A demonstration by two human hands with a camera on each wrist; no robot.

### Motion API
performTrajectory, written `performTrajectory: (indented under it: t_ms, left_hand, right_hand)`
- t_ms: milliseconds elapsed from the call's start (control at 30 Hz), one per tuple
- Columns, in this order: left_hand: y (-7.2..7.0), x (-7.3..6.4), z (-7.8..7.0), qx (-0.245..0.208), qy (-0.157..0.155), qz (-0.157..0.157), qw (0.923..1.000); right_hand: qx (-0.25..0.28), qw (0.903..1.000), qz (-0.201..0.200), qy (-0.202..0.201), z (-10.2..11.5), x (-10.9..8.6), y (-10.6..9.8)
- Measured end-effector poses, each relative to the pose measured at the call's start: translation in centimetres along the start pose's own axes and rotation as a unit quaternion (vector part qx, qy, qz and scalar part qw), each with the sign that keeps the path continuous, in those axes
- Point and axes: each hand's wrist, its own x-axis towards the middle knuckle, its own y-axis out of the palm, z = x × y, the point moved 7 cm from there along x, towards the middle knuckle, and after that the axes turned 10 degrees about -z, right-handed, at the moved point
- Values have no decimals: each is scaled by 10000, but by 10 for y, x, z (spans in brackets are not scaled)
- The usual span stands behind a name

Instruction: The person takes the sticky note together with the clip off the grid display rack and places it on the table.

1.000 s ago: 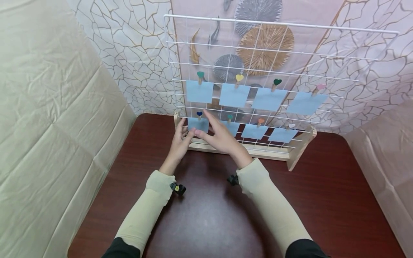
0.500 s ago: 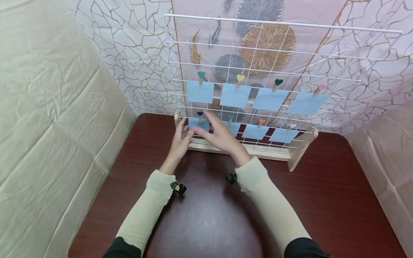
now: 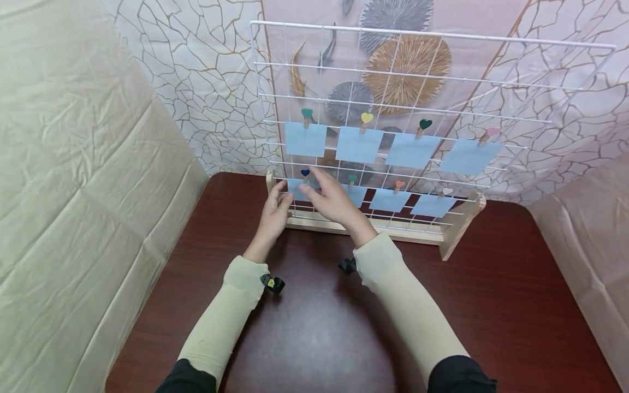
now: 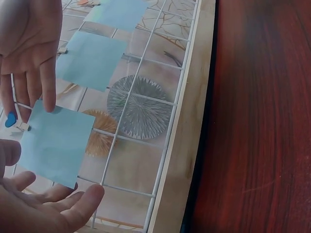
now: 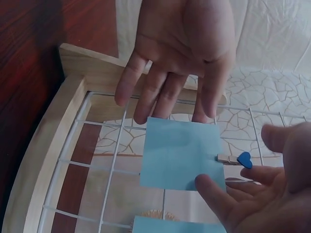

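Note:
A light-blue square of paper [image 3: 296, 189] hangs at the lower left of a white wire grid [image 3: 393, 72], under a small wooden clothespin with a blue heart [image 5: 244, 159]. My left hand [image 3: 273, 215] is at its left edge, fingers extended and spread; in the right wrist view their tips [image 5: 141, 112] reach the paper's border. My right hand [image 3: 336, 202] is on the other side, fingers mostly straight, with one fingertip [image 5: 203, 182] at the opposite edge. Its other fingers lie near the clothespin and partly behind the grid. Neither hand visibly grips the paper.
Several more blue papers [image 3: 360, 144] hang on the grid from heart-topped clothespins. The grid stands in a wooden base [image 3: 413, 236] on a dark red-brown table [image 3: 304, 327]. A patterned cloth [image 3: 196, 82] hangs behind, and pale cloth [image 3: 88, 164] covers the left side.
My right thumb has moved up and away from my left thumb, opening a gap between them. The right wrist has shifted slightly left. The papers still hang in their places.

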Motion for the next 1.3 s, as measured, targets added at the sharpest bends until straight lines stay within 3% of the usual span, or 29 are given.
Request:
performTrajectory:
  t_ms: [200,400,733,1300]
  left_hand:
    - [0,2,0,127,131,-288,9994]
    - [-3,3,-2,576,280,-734,9952]
    - [-5,3,-6,894,249,-1256,9877]
    - [-10,3,-6,1112,357,-1528,9813]
  right_hand:
    - [-224,9985,-492,-61,4,3,-2]
    - [-363,9946,-960,-141,4,6,-3]
    - [-604,9815,-1773,-387,8,10,-5]
    - [-608,9726,-2148,-657,10,10,-3]
